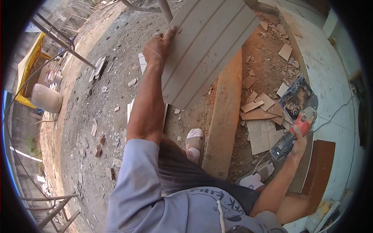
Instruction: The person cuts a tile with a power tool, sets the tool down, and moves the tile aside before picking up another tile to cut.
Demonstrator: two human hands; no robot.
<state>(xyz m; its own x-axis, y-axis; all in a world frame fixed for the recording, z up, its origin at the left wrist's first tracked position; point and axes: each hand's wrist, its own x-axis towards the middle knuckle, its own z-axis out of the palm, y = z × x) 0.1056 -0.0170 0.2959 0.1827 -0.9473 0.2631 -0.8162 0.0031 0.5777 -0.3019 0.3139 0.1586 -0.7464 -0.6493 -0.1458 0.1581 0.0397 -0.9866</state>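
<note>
My left hand point(160, 46) grips the left edge of a large pale grey tile point(206, 50) with darker parallel stripes. The tile is held up and tilted in front of me, thumb on its face and the other fingers mostly hidden. On the right, my right hand point(298, 141) is wrapped round a red and black power tool point(285, 144), low beside my leg. A dusty blue piece with a dark, dirt-caked inside point(299, 96) overlaps the tool's far end in this view.
Broken tiles point(264, 134) lie on reddish dirt by my right foot. A long concrete kerb point(224, 120) runs between my feet. A brown board point(319, 174) stands at the right near a pale wall point(330, 105). Metal poles point(64, 43) and a barrel point(46, 98) are at the left.
</note>
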